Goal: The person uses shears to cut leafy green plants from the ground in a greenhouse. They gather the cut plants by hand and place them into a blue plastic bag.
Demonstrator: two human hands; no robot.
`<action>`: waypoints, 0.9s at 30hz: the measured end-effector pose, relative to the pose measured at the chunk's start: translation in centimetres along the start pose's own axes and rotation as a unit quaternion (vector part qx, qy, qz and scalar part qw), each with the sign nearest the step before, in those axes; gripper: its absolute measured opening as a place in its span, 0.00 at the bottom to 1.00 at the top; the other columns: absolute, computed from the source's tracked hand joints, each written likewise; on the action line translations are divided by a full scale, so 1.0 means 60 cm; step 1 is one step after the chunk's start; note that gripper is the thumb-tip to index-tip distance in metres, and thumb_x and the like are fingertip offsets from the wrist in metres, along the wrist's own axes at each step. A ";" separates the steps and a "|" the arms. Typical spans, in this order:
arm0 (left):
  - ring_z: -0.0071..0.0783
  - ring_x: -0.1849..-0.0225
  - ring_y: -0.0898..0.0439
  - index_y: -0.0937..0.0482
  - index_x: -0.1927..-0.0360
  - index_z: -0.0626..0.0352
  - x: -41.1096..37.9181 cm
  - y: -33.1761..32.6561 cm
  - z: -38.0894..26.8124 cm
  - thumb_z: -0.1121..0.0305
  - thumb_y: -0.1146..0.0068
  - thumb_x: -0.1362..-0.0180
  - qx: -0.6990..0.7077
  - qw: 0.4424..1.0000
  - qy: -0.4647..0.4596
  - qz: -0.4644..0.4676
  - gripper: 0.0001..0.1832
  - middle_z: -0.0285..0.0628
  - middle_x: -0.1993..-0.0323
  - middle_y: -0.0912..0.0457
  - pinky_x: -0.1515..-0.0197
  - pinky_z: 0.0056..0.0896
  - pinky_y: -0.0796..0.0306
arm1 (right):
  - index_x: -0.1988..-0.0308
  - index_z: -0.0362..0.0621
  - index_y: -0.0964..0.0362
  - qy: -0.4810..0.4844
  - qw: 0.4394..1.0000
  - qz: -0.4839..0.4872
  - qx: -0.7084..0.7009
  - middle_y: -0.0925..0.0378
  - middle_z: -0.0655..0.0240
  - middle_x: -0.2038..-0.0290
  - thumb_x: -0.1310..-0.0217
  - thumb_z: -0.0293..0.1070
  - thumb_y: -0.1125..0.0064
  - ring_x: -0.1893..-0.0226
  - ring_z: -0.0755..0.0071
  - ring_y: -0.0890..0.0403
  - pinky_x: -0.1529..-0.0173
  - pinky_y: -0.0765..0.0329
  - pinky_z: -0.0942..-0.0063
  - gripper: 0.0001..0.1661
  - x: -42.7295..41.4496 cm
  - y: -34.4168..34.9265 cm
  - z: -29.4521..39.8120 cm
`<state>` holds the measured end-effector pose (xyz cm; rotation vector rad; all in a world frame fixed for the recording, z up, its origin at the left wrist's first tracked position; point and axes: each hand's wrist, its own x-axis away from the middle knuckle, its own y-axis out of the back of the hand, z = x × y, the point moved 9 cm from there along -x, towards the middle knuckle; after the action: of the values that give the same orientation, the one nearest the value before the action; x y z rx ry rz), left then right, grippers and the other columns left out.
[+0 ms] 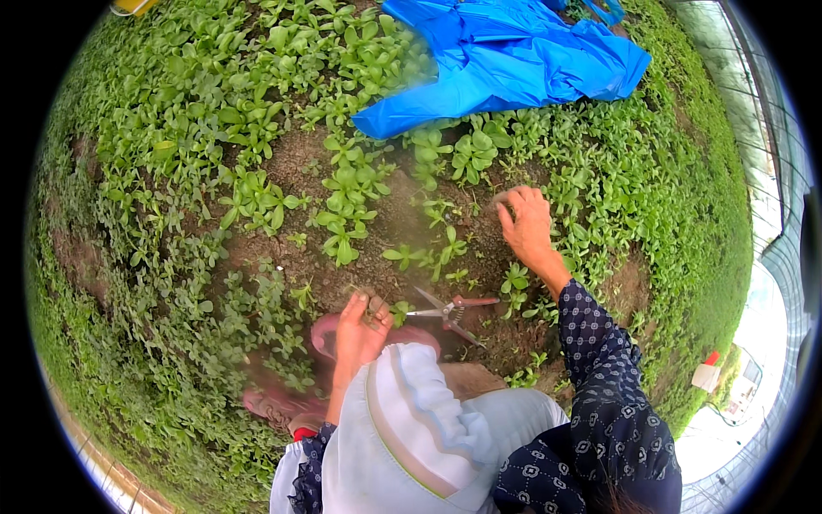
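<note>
My left hand is raised above the soil near my knees, its thumb and fingers pinched on a small bit of plant. My right hand reaches down to the soil among small weeds, right of centre, fingers bent; what lies under its fingertips is hidden. Between the hands, a pair of red-handled spring shears lies on the soil with its blades apart, touched by neither hand. Leafy green seedlings grow in bare brown soil before me. A blue plastic bag lies crumpled over plants at the top.
Dense low greenery spreads at the left and more at the right. Pink footwear shows beside my left forearm. A yellow object is at the top left edge. A mesh-like wall runs along the far right.
</note>
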<state>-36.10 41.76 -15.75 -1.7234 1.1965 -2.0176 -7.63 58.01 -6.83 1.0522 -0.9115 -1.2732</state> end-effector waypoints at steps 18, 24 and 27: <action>0.28 0.67 0.27 0.25 0.56 0.55 0.010 0.046 -0.004 0.71 0.46 0.34 -0.011 0.999 -0.024 -0.027 0.05 0.34 0.68 0.25 0.63 0.31 0.31 | 0.42 0.38 0.29 0.087 0.945 0.083 -0.303 0.18 0.55 0.50 0.28 0.28 0.56 0.54 0.62 0.15 0.49 0.22 0.67 0.18 -0.224 -0.088 0.221; 0.27 0.65 0.25 0.24 0.56 0.55 0.020 0.056 -0.011 0.70 0.46 0.34 -0.026 0.998 -0.035 -0.038 0.05 0.33 0.66 0.24 0.59 0.32 0.29 | 0.38 0.41 0.31 0.115 0.962 -0.052 -0.243 0.29 0.54 0.37 0.28 0.32 0.54 0.35 0.54 0.29 0.32 0.34 0.64 0.22 -0.322 -0.023 0.194; 0.27 0.64 0.25 0.24 0.56 0.55 0.027 0.057 -0.016 0.70 0.46 0.34 -0.019 0.998 -0.044 -0.043 0.05 0.33 0.66 0.24 0.59 0.32 0.29 | 0.37 0.45 0.32 0.101 0.968 -0.086 -0.212 0.34 0.53 0.33 0.29 0.33 0.54 0.32 0.51 0.34 0.29 0.39 0.62 0.23 -0.340 0.002 0.182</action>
<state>-38.53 38.95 -16.93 -1.8916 1.1602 -1.9543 -19.99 77.15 -2.91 0.9098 -0.3737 -1.3979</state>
